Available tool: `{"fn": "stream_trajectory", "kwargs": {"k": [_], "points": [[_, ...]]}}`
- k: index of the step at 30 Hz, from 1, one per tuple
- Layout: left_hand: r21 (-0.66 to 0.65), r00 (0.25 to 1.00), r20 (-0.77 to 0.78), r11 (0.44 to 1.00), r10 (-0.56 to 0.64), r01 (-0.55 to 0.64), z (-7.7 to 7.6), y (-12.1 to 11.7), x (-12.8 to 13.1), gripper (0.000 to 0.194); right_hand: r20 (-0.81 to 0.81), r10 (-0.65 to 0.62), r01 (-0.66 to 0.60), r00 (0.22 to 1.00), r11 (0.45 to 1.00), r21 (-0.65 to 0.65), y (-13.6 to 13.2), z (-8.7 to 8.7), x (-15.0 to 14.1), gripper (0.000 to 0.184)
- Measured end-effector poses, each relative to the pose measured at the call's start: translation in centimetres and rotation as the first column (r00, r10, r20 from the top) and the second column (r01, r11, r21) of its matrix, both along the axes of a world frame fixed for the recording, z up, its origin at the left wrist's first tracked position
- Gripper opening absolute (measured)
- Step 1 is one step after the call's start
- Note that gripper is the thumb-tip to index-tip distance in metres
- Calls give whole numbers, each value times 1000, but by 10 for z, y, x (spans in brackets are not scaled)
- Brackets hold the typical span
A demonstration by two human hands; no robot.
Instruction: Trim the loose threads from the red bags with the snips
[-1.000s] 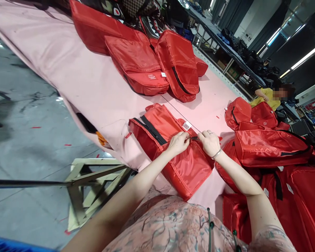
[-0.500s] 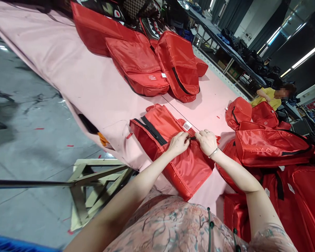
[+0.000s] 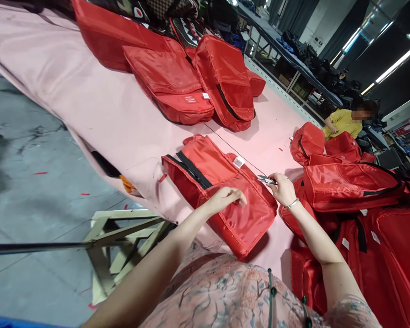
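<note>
In front of me a red bag [image 3: 249, 218] lies on the pink-covered table, turned inside out or unfilled, which I cannot tell. A black zipper [image 3: 193, 171] runs along its left part, and a white label [image 3: 238, 161] sits at its far edge. My left hand [image 3: 227, 199] is over the middle of the bag, fingers loosely bent and apart, holding nothing visible. At the bag's right edge my right hand [image 3: 283, 189] grips small thread snips [image 3: 267, 180], whose blades point left.
Several red bags [image 3: 225, 86] lie farther back on the pink cloth [image 3: 123, 123]. More red bags [image 3: 351, 184] are piled to my right. A person in yellow [image 3: 345, 122] works beyond them. A wooden stand [image 3: 102, 259] is on the floor at left.
My hands have moved apart from where they met over the bag. The right went rightward, and the thread snips now show in it. The left came nearer, its fingers loosened.
</note>
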State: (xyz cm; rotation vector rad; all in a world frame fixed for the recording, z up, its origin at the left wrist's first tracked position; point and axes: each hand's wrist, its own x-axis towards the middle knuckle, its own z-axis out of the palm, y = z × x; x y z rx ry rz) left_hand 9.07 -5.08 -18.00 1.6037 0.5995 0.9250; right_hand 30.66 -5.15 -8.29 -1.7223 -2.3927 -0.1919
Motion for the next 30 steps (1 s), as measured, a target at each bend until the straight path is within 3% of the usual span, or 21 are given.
{"fn": "stream_trajectory", "kwargs": {"k": [2,4,9,15,23,25,28,30], "points": [[37,951,-61,953,303,-301,-1,-1,13,37,-29,17,-17,999,1000,8,-3,-2,5,20],[148,852,-161,866,498,-478,0,-1,28,29,-9,41,-41,999,999,34,-7,-1,6,22],[376,666,-368,759,649,-532,6,-1,49,14,210,86,-104,974,992,78,-15,6,-3,17],[376,728,-275,767,628,-520,-2,3,48,12,415,161,-188,895,982,23,-15,7,-12,23],[344,767,-175,768,618,-540,-4,5,47,12,445,189,-214,875,977,6,-11,8,-17,23],[277,833,-119,823,541,-496,-6,6,44,18,429,177,-206,886,978,22,-13,9,-14,22],[70,934,1,932,356,-356,-10,9,38,37,416,153,-196,896,979,62,-18,11,-9,21],[-22,927,53,929,371,-370,-12,11,37,37,429,149,-201,891,976,79,-22,10,-6,21]]}}
